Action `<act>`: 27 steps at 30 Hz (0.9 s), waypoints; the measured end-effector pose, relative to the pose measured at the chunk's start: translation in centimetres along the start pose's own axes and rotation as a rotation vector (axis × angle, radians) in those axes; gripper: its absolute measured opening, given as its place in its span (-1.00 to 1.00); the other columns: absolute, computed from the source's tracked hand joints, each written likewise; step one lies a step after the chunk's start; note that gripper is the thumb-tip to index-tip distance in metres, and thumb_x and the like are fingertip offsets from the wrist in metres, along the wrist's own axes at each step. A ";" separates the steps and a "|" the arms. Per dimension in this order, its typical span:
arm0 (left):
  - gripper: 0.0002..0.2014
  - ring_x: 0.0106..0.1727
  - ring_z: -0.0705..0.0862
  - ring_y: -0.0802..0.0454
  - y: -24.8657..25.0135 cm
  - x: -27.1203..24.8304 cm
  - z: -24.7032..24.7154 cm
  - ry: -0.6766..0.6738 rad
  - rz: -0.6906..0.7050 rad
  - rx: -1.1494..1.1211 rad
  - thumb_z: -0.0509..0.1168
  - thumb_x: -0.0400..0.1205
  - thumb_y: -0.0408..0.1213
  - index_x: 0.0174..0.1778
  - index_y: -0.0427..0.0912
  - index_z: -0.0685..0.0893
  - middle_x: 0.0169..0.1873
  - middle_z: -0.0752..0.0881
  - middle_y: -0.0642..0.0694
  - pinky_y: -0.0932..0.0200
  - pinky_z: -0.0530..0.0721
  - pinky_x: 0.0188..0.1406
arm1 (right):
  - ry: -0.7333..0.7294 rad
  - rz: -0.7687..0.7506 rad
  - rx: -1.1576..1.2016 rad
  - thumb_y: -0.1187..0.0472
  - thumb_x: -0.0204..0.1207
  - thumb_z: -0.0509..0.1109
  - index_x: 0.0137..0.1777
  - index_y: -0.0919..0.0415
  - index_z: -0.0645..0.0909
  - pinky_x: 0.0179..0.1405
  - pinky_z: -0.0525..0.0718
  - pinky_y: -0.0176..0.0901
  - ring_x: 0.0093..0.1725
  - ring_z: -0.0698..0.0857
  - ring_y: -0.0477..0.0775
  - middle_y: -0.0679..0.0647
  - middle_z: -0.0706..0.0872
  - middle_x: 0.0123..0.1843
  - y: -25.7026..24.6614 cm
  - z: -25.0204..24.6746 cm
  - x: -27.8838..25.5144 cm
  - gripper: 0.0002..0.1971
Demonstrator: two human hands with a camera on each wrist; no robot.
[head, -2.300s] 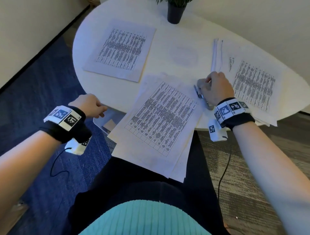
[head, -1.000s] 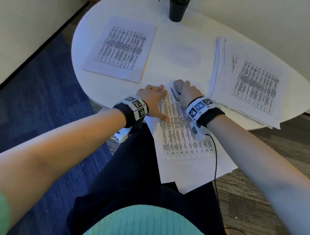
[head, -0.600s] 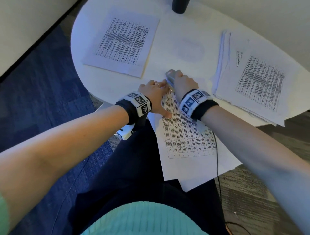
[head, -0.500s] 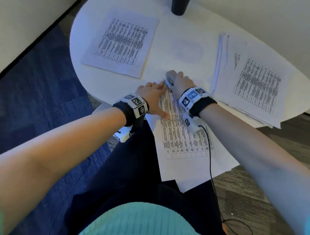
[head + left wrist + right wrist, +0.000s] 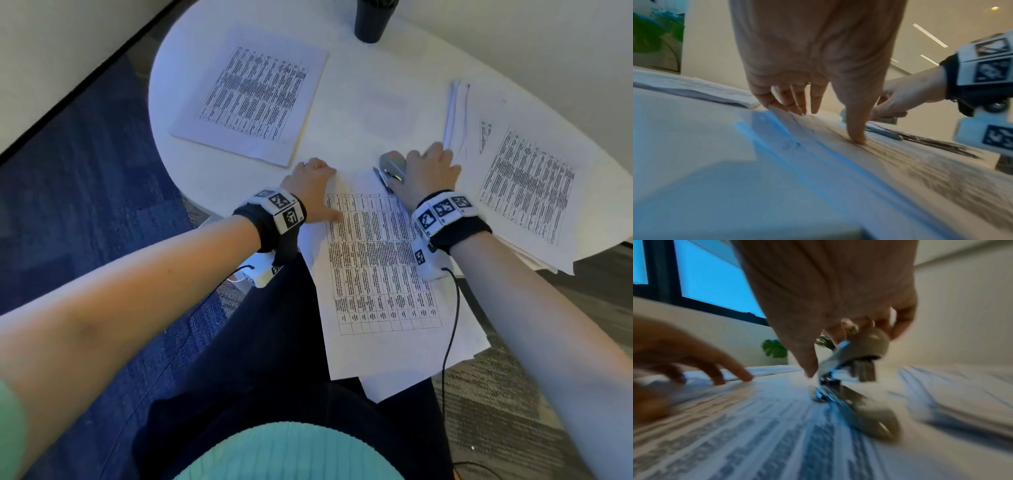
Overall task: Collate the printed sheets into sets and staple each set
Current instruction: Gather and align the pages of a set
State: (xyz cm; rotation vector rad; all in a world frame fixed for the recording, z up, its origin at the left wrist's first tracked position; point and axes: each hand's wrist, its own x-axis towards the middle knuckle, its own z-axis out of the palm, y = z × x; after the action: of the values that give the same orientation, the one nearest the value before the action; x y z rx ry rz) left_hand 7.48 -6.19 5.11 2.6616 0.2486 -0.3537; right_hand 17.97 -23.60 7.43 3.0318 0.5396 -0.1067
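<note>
Head view: round white desk (image 5: 342, 113) w/ three lots of printed sheets. Middle set (image 5: 376, 260) lies at the near edge, lower half hanging off over the person's lap. L hand (image 5: 313, 186) lies flat on its top-left corner, fingers straight, thumb tip on the print; nothing gripped. R hand (image 5: 426, 174) is at the set's top-right corner, curled over a grey stapler (image 5: 394, 166) w/ an orange mark on top; the stapler's metal front sits over the top margin of the sheet. A second stack (image 5: 253, 99) lies far left on the desk, apart from the hands. A third, looser pile (image 5: 527, 181) lies right, just beside the R hand, some sheets jutting over the desk edge. Dark plant pot (image 5: 371, 20) at the far edge.

L wrist view: L hand (image 5: 818, 65) open, fingertips (image 5: 813, 108) down at the paper's edge, thumb pressing on the printed sheet (image 5: 920, 165). R hand (image 5: 898, 97) visible beyond w/ the stapler's metal base (image 5: 885, 132) on the sheet.

R wrist view (blurred): R hand (image 5: 838, 296) holds the stapler (image 5: 857, 353) from above, fingers round its raised top arm, thumb alongside; top arm tilted up, base (image 5: 859, 412) flat on the paper. L hand (image 5: 690, 356) at left, fingers spread on the sheet. Leafy plant (image 5: 774, 348) behind.
</note>
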 end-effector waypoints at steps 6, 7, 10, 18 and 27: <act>-0.37 0.34 0.56 -0.08 0.5 2.7 -1.2 0.057 -0.161 -0.165 0.45 0.50 0.02 0.44 -0.17 0.51 0.35 0.57 -0.15 0.08 0.53 0.32 | -0.127 -0.165 0.328 0.03 0.53 0.43 -0.12 0.29 0.70 -0.16 0.65 -0.12 -0.19 0.67 0.06 0.09 0.71 -0.16 -4.8 0.3 -0.6 -0.72; -0.45 0.23 0.62 -0.08 0.7 2.9 -1.4 0.046 -0.166 -0.171 0.46 0.50 0.00 0.35 -0.18 0.60 0.27 0.64 -0.15 0.11 0.58 0.19 | -0.172 -0.136 0.343 0.02 0.50 0.46 -0.14 0.31 0.72 -0.23 0.67 -0.14 -0.24 0.70 0.07 0.10 0.74 -0.21 -5.2 0.8 -0.5 -0.70; -0.65 -0.01 0.64 -0.06 1.0 3.2 -1.8 -0.024 -0.175 -0.174 0.39 0.57 -0.13 0.21 -0.22 0.71 0.12 0.73 -0.20 0.11 0.61 0.01 | -0.169 -0.064 0.395 0.13 0.49 0.46 -0.10 0.32 0.75 -0.14 0.77 -0.04 -0.18 0.75 0.13 0.19 0.78 -0.17 -5.7 1.8 0.1 -0.78; -0.77 -0.30 0.55 -0.04 1.7 4.2 -1.8 -0.045 -0.187 -0.269 0.29 0.62 -0.14 -0.30 -0.18 0.63 -0.37 0.58 -0.09 0.15 0.44 -0.35 | -0.204 -0.128 0.390 0.28 0.59 0.28 -0.03 0.25 0.70 -0.16 0.62 -0.13 -0.13 0.68 0.08 0.14 0.75 -0.07 -5.4 1.7 0.3 -0.85; -0.75 0.10 0.71 -0.02 1.1 3.3 -2.6 0.125 -0.139 -0.366 0.29 0.65 -0.15 0.12 -0.17 0.77 0.02 0.77 -0.07 0.17 0.64 0.09 | -0.172 -0.144 0.743 0.22 0.62 0.33 0.00 0.21 0.63 -0.34 0.55 -0.35 -0.31 0.63 -0.13 -0.03 0.63 -0.22 -3.5 1.2 -1.0 -0.91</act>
State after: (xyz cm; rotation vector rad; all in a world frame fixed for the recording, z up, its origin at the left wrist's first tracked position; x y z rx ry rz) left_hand 11.41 -5.65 6.86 2.3122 0.4892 -0.1649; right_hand 15.74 -20.76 6.13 3.6147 0.8613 -0.7186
